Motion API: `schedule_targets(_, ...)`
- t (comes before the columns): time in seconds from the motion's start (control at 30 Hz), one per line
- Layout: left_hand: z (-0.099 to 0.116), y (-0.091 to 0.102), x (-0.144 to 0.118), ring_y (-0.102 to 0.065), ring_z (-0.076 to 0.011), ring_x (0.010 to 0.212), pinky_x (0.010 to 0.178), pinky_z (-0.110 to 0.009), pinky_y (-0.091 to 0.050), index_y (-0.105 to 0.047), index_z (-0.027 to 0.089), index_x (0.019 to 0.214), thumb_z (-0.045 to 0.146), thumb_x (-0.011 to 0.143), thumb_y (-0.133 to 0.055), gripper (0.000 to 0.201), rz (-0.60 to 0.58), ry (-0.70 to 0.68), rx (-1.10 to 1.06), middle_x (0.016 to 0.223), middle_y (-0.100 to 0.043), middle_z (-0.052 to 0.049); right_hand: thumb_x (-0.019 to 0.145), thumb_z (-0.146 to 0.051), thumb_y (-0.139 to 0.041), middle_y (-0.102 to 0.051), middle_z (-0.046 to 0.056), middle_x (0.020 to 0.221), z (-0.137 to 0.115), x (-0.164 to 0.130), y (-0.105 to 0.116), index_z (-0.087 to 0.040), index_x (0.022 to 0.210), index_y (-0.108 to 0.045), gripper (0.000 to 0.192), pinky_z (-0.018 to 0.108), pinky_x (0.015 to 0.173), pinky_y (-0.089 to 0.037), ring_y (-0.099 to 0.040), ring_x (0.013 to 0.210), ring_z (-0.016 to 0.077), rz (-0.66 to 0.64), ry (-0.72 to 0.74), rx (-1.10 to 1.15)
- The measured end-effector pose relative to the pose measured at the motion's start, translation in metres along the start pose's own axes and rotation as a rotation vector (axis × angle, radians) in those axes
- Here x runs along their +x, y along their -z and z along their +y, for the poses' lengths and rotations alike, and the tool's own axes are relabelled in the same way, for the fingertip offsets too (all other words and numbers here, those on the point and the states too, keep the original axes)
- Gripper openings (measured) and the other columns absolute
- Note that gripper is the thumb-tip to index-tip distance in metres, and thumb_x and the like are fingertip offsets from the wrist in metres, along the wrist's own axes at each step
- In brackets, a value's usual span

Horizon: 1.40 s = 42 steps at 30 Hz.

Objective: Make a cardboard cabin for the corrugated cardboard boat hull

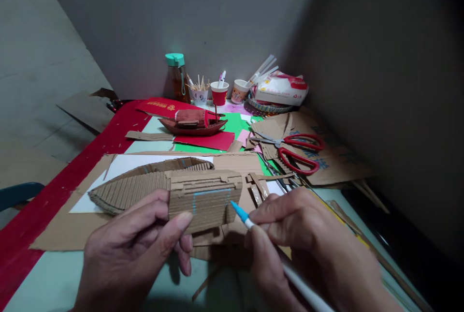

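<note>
The cardboard boat (152,187) lies low in front of the person, its long axis running left to right across the table, the tapered end pointing left and the blunt end toward the right. Its corrugated ribs run crosswise on the hull. Over the right part sits a flat-sided cardboard cabin (206,200), marked with a thin blue outline. The boat rests on a big brown cardboard sheet (54,234) with a sheet of white paper (123,163) partly under it, all on a pale green table (47,278) edged in red at the left.

The left hand (134,249) grips the boat from the near side: the thumb presses flat on the cabin's face, and the other fingers curl under and behind it, close together. The right hand (308,244) holds a blue-tipped pen (242,215) in a writing pinch, thumb and forefinger closed on the barrel, the tip pointing up and left and just touching the cabin's right edge beside the blue line.

Further back stands a finished red model boat (194,123), also lying left to right, on green and red paper. To its right lie red-handled scissors (300,152) on cardboard scraps. Along the wall stand a teal-capped bottle (176,77), a cup of toothpicks (200,92) and a red paper cup (219,93).
</note>
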State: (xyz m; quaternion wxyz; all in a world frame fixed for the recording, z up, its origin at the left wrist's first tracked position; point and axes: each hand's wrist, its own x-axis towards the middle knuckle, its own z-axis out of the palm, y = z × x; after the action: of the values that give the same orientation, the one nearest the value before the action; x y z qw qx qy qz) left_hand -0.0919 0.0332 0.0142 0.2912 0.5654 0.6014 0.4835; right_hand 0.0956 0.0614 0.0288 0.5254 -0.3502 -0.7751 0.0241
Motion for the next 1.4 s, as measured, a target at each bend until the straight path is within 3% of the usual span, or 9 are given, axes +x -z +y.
schedule_targets(0.13,0.001,-0.002,-0.003,-0.064,-0.012,0.049,0.056,-0.022,-0.055,-0.066,0.028,0.056,0.035,0.09,-0.063,0.034,-0.023,0.047,-0.063,0.049,-0.063,0.004,0.085,-0.03,-0.072,-0.061,0.002,0.066,-0.001,0.005,0.001,-0.025,0.069,-0.054,0.025,0.025,0.04,-0.048,-0.062,0.056,0.0163,0.0,0.004,-0.004)
schedule_targets(0.3,0.003,-0.002,-0.003,-0.065,-0.011,0.046,0.048,-0.022,-0.054,-0.064,0.026,0.055,0.036,0.086,-0.067,0.032,-0.021,0.113,-0.115,0.057,-0.066,0.005,0.084,-0.025,-0.074,-0.062,0.002,0.068,0.001,0.002,0.011,-0.024,0.069,-0.055,0.024,0.025,0.04,-0.049,-0.062,0.054,0.0162,-0.011,-0.031,0.01)
schedule_targets(0.5,0.006,0.0,0.0,-0.065,-0.0119,0.054,0.082,-0.024,-0.058,-0.065,0.03,0.05,0.038,0.086,-0.064,0.037,0.003,0.084,0.015,0.048,-0.065,0.006,0.086,-0.009,-0.066,-0.065,-0.003,0.067,0.004,-0.003,0.016,-0.023,0.076,-0.053,0.022,0.02,0.043,-0.052,-0.062,0.052,0.0094,-0.061,-0.055,0.021)
schedule_targets(0.7,0.008,-0.002,-0.002,-0.064,-0.0126,0.042,0.051,-0.026,-0.057,-0.062,0.026,0.054,0.036,0.084,-0.067,0.032,-0.005,0.142,-0.105,0.051,-0.064,0.005,0.088,-0.012,-0.066,-0.069,-0.002,0.071,0.002,-0.001,0.019,-0.024,0.077,-0.051,0.021,0.021,0.043,-0.052,-0.065,0.056,0.0107,-0.03,-0.072,0.005)
schedule_targets(0.93,0.006,-0.001,-0.001,-0.067,-0.0121,0.047,0.061,-0.024,-0.059,-0.062,0.027,0.053,0.036,0.085,-0.066,0.034,-0.016,0.142,-0.067,0.05,-0.066,0.006,0.088,-0.014,-0.066,-0.066,-0.001,0.066,0.0,-0.003,0.011,-0.023,0.072,-0.048,0.026,0.023,0.039,-0.049,-0.063,0.052,0.0114,-0.003,-0.084,0.012)
schedule_targets(1.1,0.006,0.001,0.001,-0.061,-0.0109,0.042,0.045,-0.021,-0.05,-0.064,0.027,0.053,0.037,0.087,-0.064,0.036,-0.042,0.13,-0.061,0.044,-0.063,0.006,0.084,-0.01,-0.064,-0.066,-0.004,0.059,0.002,-0.007,0.0,-0.024,0.066,-0.045,0.029,0.019,0.037,-0.045,-0.062,0.048,0.0077,0.057,-0.059,-0.007)
schedule_targets(1.23,0.008,-0.002,0.0,-0.06,-0.0092,0.039,0.051,-0.02,-0.055,-0.064,0.026,0.052,0.034,0.085,-0.066,0.034,-0.005,0.156,-0.103,0.044,-0.063,0.007,0.084,-0.011,-0.064,-0.069,-0.004,0.061,0.001,-0.006,0.003,-0.023,0.066,-0.045,0.029,0.018,0.042,-0.049,-0.063,0.05,0.0078,0.049,-0.056,0.013)
schedule_targets(1.4,0.012,-0.008,-0.001,-0.062,-0.0127,0.039,0.04,-0.022,-0.053,-0.063,0.025,0.05,0.033,0.083,-0.068,0.034,0.015,0.191,-0.19,0.042,-0.062,0.005,0.083,-0.008,-0.064,-0.071,-0.002,0.066,-0.001,-0.005,0.01,-0.023,0.073,-0.057,0.02,0.017,0.038,-0.05,-0.066,0.049,0.0095,-0.033,-0.063,0.052)
